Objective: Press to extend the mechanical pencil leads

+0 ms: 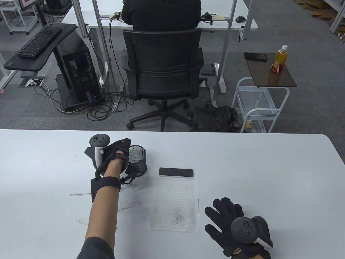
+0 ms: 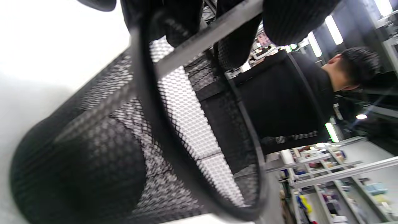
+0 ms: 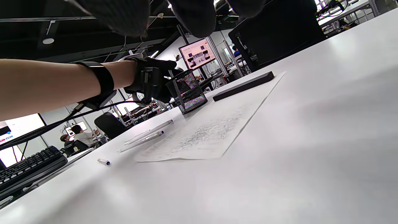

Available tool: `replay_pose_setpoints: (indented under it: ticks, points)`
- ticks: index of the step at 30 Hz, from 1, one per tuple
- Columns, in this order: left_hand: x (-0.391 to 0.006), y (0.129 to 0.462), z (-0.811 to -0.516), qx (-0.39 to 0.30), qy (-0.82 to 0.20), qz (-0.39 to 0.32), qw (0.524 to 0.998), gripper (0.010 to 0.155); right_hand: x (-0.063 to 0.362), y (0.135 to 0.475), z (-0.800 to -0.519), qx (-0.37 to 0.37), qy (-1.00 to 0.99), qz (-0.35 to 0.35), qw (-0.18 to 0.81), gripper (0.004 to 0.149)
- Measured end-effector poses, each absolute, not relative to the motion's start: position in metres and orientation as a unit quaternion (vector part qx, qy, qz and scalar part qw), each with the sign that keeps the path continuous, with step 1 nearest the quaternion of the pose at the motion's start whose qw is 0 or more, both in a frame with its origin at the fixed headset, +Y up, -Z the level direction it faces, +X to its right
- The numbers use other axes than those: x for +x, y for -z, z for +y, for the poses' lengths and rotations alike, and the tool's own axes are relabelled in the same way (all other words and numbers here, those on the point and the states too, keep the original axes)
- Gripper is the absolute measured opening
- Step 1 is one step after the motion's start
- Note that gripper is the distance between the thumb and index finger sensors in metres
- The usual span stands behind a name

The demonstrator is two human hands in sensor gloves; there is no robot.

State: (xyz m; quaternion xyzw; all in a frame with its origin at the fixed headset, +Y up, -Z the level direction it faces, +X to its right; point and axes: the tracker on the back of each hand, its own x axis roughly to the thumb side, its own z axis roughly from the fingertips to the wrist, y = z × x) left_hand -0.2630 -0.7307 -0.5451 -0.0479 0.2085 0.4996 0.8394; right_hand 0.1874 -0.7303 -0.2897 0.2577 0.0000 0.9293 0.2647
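Nearest the camera, at the lower right of the table view, the right hand (image 1: 229, 224) lies flat on the white desk (image 1: 269, 175), fingers spread wide, its grip open and holding nothing, tracker riding on its back. Just left of it sits a lined sheet of paper (image 1: 175, 199), speckled with grey pencil marks toward its lower half, and a flat black block (image 1: 176, 172) rests across the sheet's top edge.

Over on the left, the bare forearm reaches up the frame and the left hand (image 1: 116, 153) is wrapped around the side of the black mesh pen cup (image 1: 137, 160), which stands upright just left of the paper's top corner. The left wrist view is filled by that cup's mesh wall (image 2: 93, 149), gloved fingertips (image 2: 292, 18) hooked at the rim, so that grip is closed on the cup.

The mechanical pencils lie loose on the desk in the lower left: one (image 1: 80, 193) pokes out left of the wrist strap, another (image 1: 129, 206) slants right of the forearm, a third (image 1: 80, 221) lies lowest. From the right wrist view, pencils (image 3: 146, 137) rest beside the paper, with a small capped piece (image 3: 104, 162) apart from them.
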Motion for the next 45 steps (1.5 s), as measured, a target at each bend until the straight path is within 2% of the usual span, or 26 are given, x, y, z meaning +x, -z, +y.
replay_pose_setpoints:
  ticks: [6, 10, 13, 17, 21, 28, 32, 35, 40, 45]
  points:
    - [-0.265, 0.527, -0.699, 0.005, -0.571, 0.124, 0.812, 0.054, 0.185, 0.29, -0.731, 0.262, -0.927, 0.007, 0.267, 0.066]
    - [-0.264, 0.507, -0.68, 0.026, -0.619, 0.061, 0.783, 0.05, 0.183, 0.289, -0.732, 0.265, -0.926, 0.009, 0.27, 0.066]
    - [-0.263, 0.491, -0.671, 0.05, -0.672, 0.007, 0.739, 0.047, 0.182, 0.289, -0.732, 0.268, -0.925, 0.009, 0.27, 0.066]
    - [-0.257, 0.468, -0.667, 0.039, -0.749, -0.061, 0.659, 0.047, 0.179, 0.287, -0.732, 0.274, -0.922, 0.008, 0.273, 0.066]
    - [-0.246, 0.444, -0.667, 0.04, -0.766, -0.113, 0.632, 0.045, 0.177, 0.287, -0.732, 0.28, -0.92, 0.009, 0.274, 0.066]
    - [-0.221, 0.416, -0.686, 0.017, -0.824, -0.153, 0.545, 0.046, 0.176, 0.286, -0.732, 0.286, -0.918, 0.008, 0.274, 0.065]
    - [-0.202, 0.404, -0.714, -0.002, -0.871, -0.158, 0.465, 0.063, 0.176, 0.286, -0.732, 0.287, -0.918, 0.005, 0.275, 0.066]
    - [-0.192, 0.399, -0.732, -0.006, -0.877, -0.16, 0.453, 0.066, 0.175, 0.285, -0.732, 0.288, -0.918, 0.008, 0.274, 0.066]
    - [-0.182, 0.393, -0.753, 0.008, -0.895, -0.135, 0.426, 0.059, 0.175, 0.285, -0.732, 0.289, -0.917, 0.008, 0.276, 0.066]
    - [-0.182, 0.39, -0.76, 0.025, -0.891, -0.114, 0.438, 0.054, 0.175, 0.285, -0.733, 0.289, -0.917, 0.011, 0.275, 0.066]
